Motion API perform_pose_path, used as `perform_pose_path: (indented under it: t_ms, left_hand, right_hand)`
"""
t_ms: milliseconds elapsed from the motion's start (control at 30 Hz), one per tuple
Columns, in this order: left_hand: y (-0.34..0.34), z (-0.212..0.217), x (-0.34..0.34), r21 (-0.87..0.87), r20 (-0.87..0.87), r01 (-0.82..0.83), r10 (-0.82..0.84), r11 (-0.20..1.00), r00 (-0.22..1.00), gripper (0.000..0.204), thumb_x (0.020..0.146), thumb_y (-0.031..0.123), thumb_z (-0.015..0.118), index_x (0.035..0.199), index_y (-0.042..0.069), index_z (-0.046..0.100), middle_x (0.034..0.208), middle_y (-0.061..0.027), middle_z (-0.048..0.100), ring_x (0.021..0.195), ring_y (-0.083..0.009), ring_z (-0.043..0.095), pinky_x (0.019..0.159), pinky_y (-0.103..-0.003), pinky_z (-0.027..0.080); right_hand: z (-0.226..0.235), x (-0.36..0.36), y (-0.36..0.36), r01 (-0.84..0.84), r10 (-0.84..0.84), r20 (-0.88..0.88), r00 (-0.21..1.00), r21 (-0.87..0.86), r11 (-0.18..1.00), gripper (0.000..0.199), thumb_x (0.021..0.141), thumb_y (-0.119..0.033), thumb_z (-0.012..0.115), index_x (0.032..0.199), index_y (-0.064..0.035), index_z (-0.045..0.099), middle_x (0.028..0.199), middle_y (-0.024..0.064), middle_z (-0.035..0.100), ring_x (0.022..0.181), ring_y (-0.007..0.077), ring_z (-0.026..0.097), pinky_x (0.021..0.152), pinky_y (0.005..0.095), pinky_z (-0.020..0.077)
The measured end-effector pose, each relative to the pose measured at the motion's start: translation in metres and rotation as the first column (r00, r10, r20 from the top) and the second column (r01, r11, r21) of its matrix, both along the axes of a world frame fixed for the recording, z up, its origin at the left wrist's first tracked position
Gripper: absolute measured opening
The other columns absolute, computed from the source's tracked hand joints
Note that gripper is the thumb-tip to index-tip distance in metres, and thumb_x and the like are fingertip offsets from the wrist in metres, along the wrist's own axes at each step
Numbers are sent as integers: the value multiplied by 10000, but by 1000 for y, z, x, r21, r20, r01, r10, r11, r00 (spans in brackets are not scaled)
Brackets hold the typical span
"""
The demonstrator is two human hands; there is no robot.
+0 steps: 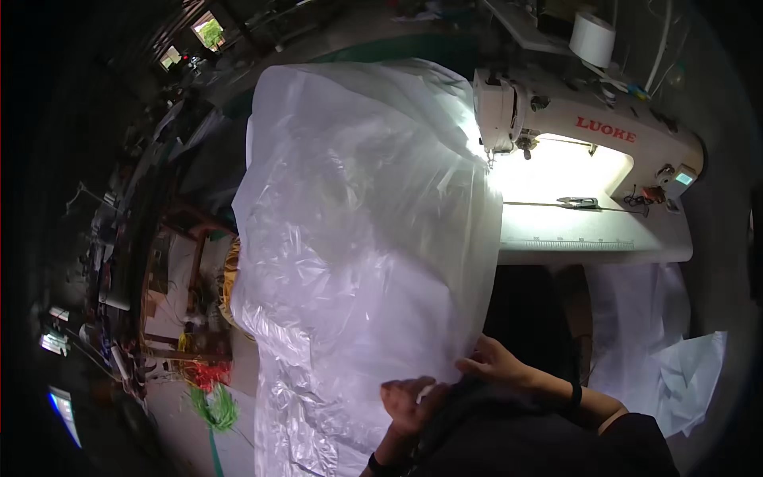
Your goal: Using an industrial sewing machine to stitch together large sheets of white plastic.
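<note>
A large, translucent white plastic sheet (358, 215) drapes from the sewing machine (588, 119) down toward my body, wrinkled and shiny at the lower left. Its upper right part lies by the lit needle area. Close to my body, my right hand (501, 364) pinches the sheet's right edge between thumb and fingers. Just left of it, my left hand (409, 403) has its fingers curled at the sheet's near edge, slightly blurred, with a bit of white between them. Thread snips (579, 203) lie on the machine bed.
A white thread cone (592, 40) stands above the machine. More white sheeting (640, 334) hangs below the table at right. Left are a wooden frame (195, 270), red strands (208, 374) and a green bundle of strands (213, 407) near the floor.
</note>
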State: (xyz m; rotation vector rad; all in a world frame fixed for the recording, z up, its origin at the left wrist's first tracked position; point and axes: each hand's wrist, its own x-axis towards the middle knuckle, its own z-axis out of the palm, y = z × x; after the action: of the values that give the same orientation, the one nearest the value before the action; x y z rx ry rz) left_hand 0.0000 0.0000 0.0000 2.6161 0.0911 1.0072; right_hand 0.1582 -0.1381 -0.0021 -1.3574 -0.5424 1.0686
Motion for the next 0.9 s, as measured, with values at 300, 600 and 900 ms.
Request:
perform_pose_path:
  t_ms: [300,600,900]
  left_hand:
    - [12,-89,-2,-630,-345,-305,94,714,934,174,810,48,646,982,20,646,913,-145,664,759,-341,664,661,-378,526]
    - [37,-81,75,-726,-460,-185,-268,662,847,463,966,308,485,1246,-59,515,1252,-195,573,1195,-335,530,1036,-417,379]
    - [135,-65,-30,-834,-241,16,-391,551,889,428,961,294,490,1201,-56,545,1200,-206,595,1171,-339,549,1011,-422,398]
  right_hand:
    - [26,0,8,33,-16,291,957,-53,998,236,964,-194,586,1045,27,583,865,62,649,791,90,568,731,292,493]
    - [30,-9,0,63,-45,145,988,-116,991,201,974,-185,562,1007,13,578,787,50,607,742,105,570,669,289,488]
    - [59,5,-55,176,-175,-184,967,-8,984,164,959,-141,597,1031,4,571,880,28,599,838,100,571,747,279,479]
